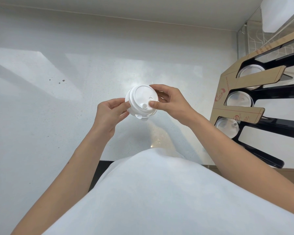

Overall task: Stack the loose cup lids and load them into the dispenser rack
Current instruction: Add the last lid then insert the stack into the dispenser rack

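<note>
Both hands hold a short stack of white lids between them, above the pale counter. The right hand pinches the stack from its right side: the thumb presses flat on the top lid's face, just beside the small raised spout, while the other fingers curl round the far rim. The left hand closes on the stack's left edge, its fingertips touching the stepped rims of the lids and the thumb tucked against the near side. The stack is tilted, its top face turned toward the camera, and small tabs poke out at its lower edge. It touches nothing but the hands.

To the right of the stack, well apart from it, lies the dispenser rack, black with long slots and brown cardboard strips printed in red laid over it. Three slots nearest the stack each show clear or whitish lids already seated at their rounded ends. Beyond the rack, farther right, a glass panel and a white bag-like shape are partly in view. Left of the stack the counter carries a few dark specks. Nearer than the stack, a white garment fills the lower frame between the bare forearms.
</note>
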The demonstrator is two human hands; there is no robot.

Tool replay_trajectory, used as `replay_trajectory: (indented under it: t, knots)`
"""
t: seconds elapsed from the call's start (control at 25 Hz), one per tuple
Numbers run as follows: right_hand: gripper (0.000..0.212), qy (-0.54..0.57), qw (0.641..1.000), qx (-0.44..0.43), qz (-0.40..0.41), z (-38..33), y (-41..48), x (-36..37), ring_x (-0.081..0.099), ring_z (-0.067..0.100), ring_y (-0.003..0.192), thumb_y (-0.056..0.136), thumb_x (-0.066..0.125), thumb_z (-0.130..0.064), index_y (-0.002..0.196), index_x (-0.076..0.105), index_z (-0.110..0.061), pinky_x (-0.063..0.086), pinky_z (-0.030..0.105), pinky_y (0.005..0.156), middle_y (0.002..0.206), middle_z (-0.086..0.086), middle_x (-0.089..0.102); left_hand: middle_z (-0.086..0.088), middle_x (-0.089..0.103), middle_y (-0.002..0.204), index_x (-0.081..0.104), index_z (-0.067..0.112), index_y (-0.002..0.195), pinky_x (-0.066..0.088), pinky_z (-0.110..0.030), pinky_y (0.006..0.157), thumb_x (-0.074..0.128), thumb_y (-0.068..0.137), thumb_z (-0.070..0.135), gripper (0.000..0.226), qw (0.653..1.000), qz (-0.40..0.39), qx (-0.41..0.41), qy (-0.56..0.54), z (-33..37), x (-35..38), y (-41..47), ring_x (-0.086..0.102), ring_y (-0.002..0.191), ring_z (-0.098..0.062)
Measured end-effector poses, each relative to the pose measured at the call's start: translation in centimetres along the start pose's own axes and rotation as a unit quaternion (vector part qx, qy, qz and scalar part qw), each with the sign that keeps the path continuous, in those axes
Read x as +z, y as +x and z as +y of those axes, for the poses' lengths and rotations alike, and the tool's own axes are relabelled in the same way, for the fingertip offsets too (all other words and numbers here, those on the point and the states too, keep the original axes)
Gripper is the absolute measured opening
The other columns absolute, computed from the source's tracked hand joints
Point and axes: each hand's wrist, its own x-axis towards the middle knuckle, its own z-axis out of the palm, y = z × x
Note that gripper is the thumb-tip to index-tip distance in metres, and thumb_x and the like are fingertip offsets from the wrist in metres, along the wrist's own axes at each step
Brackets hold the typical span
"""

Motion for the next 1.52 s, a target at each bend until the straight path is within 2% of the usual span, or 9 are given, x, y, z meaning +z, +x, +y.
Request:
replay_trajectory:
  t: [0.16, 0.32, 0.44, 0.52, 0.64, 0.92, 1.16, 1.28, 1.52]
  knots:
    - [0.041, -0.008, 1.000, -0.017, 0.005, -0.1, -0.2, -0.1, 0.061, 0.015, 0.123, 0.092, 0.067, -0.006, 0.131, 0.059, -0.014, 0.049, 0.030, 0.103, 0.133, 0.000, 0.062, -0.022, 0.071, 0.121, 0.066, -0.002, 0.122, 0.059, -0.030, 0.096, 0.076, 0.088, 0.008, 0.037, 1.000, -0.010, 0.000, 0.007, 0.1, -0.1, 0.0, 0.071, 0.114, -0.030]
    - [0.039, -0.005, 1.000, -0.006, -0.008, -0.6, -0.6, 0.3, 0.068, 0.011, 0.097, 0.098, 0.058, -0.008, 0.134, 0.057, -0.022, 0.057, 0.029, 0.085, 0.123, -0.005, 0.060, -0.020, 0.071, 0.121, 0.067, -0.001, 0.121, 0.058, -0.032, 0.098, 0.075, 0.088, 0.008, 0.035, 1.000, -0.014, 0.005, 0.005, 0.2, 0.0, -0.2, 0.071, 0.113, -0.029]
    - [0.039, -0.019, 1.000, -0.017, -0.004, -0.8, -0.7, 0.5, 0.066, 0.012, 0.086, 0.100, 0.054, -0.009, 0.137, 0.055, -0.022, 0.058, 0.038, 0.085, 0.120, -0.009, 0.059, -0.013, 0.074, 0.114, 0.071, 0.002, 0.112, 0.057, -0.034, 0.100, 0.072, 0.092, 0.015, 0.024, 1.000, -0.017, 0.005, -0.006, 0.0, 0.0, -0.2, 0.073, 0.105, -0.024]
    - [0.039, -0.030, 0.999, -0.021, -0.004, -0.8, -0.7, 0.6, 0.065, 0.019, 0.087, 0.101, 0.054, -0.012, 0.138, 0.055, -0.024, 0.057, 0.043, 0.086, 0.120, -0.009, 0.058, -0.008, 0.074, 0.106, 0.074, 0.004, 0.105, 0.058, -0.034, 0.099, 0.070, 0.094, 0.026, 0.025, 0.999, -0.028, -0.001, -0.023, 0.1, 0.1, -0.3, 0.073, 0.101, -0.022]
    - [0.038, -0.040, 0.999, -0.014, 0.014, -0.6, -0.7, 0.7, 0.067, 0.032, 0.100, 0.099, 0.060, -0.022, 0.135, 0.055, -0.028, 0.057, 0.044, 0.087, 0.121, -0.004, 0.058, -0.006, 0.076, 0.109, 0.074, 0.001, 0.112, 0.058, -0.031, 0.098, 0.074, 0.091, 0.029, 0.034, 0.999, -0.036, 0.017, -0.004, 0.1, 0.3, -0.5, 0.074, 0.105, -0.021]
    - [0.031, -0.019, 0.995, 0.009, 0.101, -0.9, -0.9, 0.9, 0.073, 0.020, 0.091, 0.088, 0.074, -0.030, 0.116, 0.065, -0.022, 0.057, 0.030, 0.073, 0.116, 0.001, 0.069, -0.014, 0.074, 0.112, 0.069, -0.001, 0.117, 0.059, -0.031, 0.096, 0.075, 0.088, 0.010, 0.032, 0.999, -0.033, 0.024, -0.017, 0.5, 0.6, -0.6, 0.073, 0.104, -0.024]
    - [0.030, -0.016, 0.993, 0.001, 0.115, -1.8, -2.2, 0.5, 0.072, 0.008, 0.094, 0.094, 0.067, -0.028, 0.122, 0.066, -0.020, 0.057, 0.030, 0.081, 0.119, 0.003, 0.068, -0.011, 0.076, 0.109, 0.072, 0.007, 0.106, 0.059, -0.028, 0.093, 0.075, 0.089, 0.009, 0.017, 0.998, -0.043, 0.033, -0.020, 1.0, 1.1, -1.1, 0.073, 0.105, -0.025]
    - [0.034, -0.012, 0.992, 0.000, 0.122, -2.9, -3.6, -0.4, 0.070, 0.005, 0.097, 0.096, 0.063, -0.021, 0.131, 0.062, -0.019, 0.056, 0.030, 0.090, 0.122, 0.000, 0.065, -0.012, 0.075, 0.112, 0.071, 0.003, 0.114, 0.058, -0.029, 0.095, 0.073, 0.090, 0.011, 0.025, 0.996, -0.076, 0.047, -0.016, 1.8, 1.9, -1.4, 0.073, 0.105, -0.022]
    - [0.026, -0.010, 0.961, -0.024, 0.274, -5.1, -9.7, -3.0, 0.070, 0.014, 0.101, 0.094, 0.067, -0.022, 0.120, 0.065, -0.023, 0.056, 0.027, 0.086, 0.110, -0.004, 0.069, -0.016, 0.074, 0.117, 0.069, 0.000, 0.123, 0.058, -0.027, 0.094, 0.072, 0.092, 0.017, 0.036, 0.981, -0.180, 0.065, 0.034, 3.7, 7.1, -3.0, 0.073, 0.110, -0.024]
